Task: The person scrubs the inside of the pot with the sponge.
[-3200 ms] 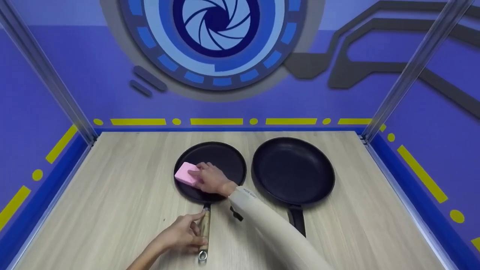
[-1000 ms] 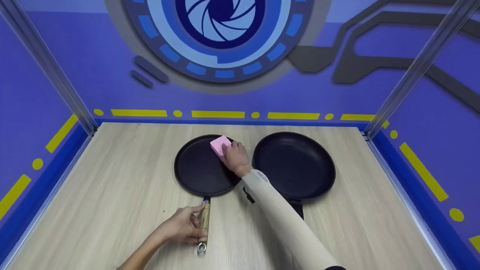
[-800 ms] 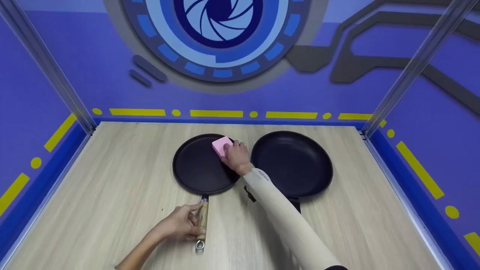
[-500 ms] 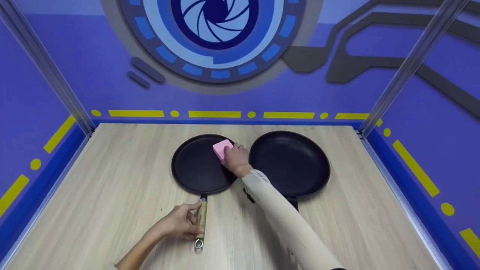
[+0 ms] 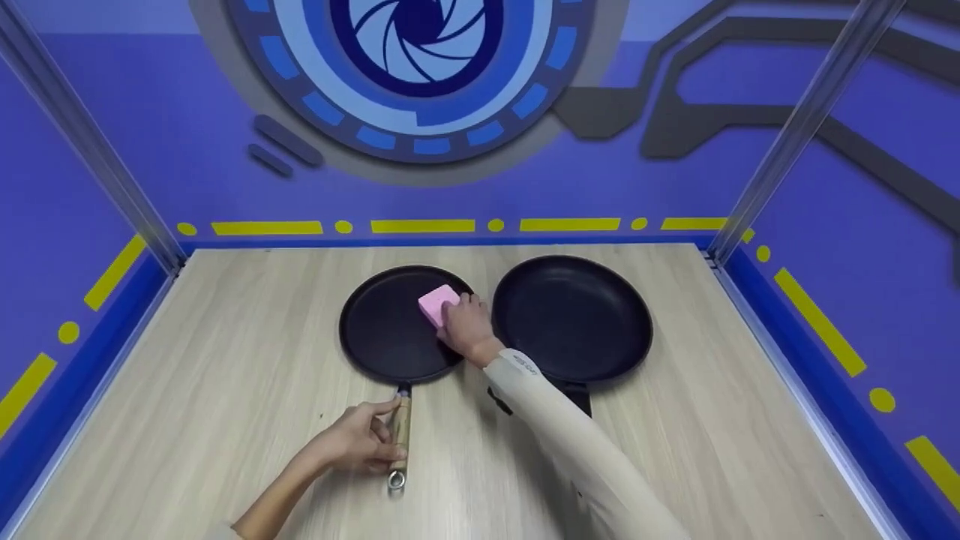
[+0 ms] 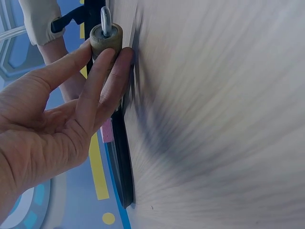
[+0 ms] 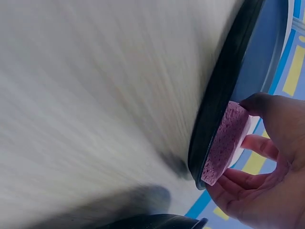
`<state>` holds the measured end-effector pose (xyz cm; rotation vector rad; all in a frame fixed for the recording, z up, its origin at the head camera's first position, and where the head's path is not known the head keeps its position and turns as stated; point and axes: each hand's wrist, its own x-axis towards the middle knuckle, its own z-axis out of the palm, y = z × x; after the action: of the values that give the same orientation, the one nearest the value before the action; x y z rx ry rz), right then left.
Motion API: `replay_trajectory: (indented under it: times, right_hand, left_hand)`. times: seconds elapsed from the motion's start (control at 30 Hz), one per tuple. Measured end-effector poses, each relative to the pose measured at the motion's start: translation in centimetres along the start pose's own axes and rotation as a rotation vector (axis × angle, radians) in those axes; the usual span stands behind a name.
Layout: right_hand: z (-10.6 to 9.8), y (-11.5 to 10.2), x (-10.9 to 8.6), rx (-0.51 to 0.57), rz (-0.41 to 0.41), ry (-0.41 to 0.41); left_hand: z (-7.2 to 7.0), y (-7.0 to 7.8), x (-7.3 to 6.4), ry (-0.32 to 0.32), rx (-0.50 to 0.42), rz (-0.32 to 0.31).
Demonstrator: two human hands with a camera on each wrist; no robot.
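A flat black frying pan point(image 5: 390, 330) lies left of centre, its wooden handle point(image 5: 402, 431) pointing toward me. My left hand point(image 5: 358, 439) holds that handle between thumb and fingers; the left wrist view shows the metal hanging ring point(image 6: 106, 21) at its end. My right hand point(image 5: 469, 328) grips a pink sponge point(image 5: 437, 304) against the right part of the pan's cooking surface. In the right wrist view the porous sponge point(image 7: 226, 143) sits just inside the pan's rim point(image 7: 214, 105), with thumb and fingers on its sides.
A deeper black frying pan point(image 5: 574, 319) stands close on the right, its black handle point(image 5: 577, 397) partly hidden by the right sleeve point(image 5: 570, 435). Both rest on a pale wooden table point(image 5: 247, 337), bounded by blue printed walls point(image 5: 165, 135) and metal corner posts point(image 5: 810, 127).
The right hand has carried the sponge from the pan's left side to its upper right, then slightly back toward me. The left hand keeps its hold on the handle. The head view has shifted slightly.
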<state>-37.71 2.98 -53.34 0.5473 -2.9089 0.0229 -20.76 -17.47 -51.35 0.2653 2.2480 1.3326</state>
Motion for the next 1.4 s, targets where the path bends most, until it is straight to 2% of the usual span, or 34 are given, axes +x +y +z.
replay_trajectory:
  times: [0.27,0.57,0.77,0.9,1.1,1.2,1.27,1.4]
  right_hand:
    - [-0.3,-0.1,-1.9,0.056,-0.071,0.039]
    - [0.0,-0.3,-3.6,0.077,-0.129,0.006]
    - [0.2,-0.5,-4.4,0.107,-0.169,0.039]
    - [0.1,-0.6,-4.7,0.080,-0.205,0.054]
    - [-0.2,-1.0,-4.2,0.020,-0.305,0.008]
    - [-0.2,-1.5,-3.9,0.071,-0.386,0.015]
    - [0.0,-1.7,-3.7,0.144,-0.439,0.014]
    - [0.1,-1.9,-3.4,0.294,-0.461,-0.032]
  left_hand:
    - [0.0,0.0,0.0,0.005,-0.014,0.033]
    - [0.2,0.2,0.0,-0.002,-0.026,0.020]
    - [0.1,0.2,0.0,-0.015,-0.039,0.032]
    - [0.1,0.2,-0.1,-0.009,-0.003,0.034]
    - [0.0,0.3,0.1,0.001,-0.003,0.032]
    - [0.1,0.3,0.2,0.002,-0.018,0.024]
    - [0.2,0.2,0.1,0.003,-0.033,0.022]
    - [0.3,0.1,0.1,-0.002,-0.061,0.035]
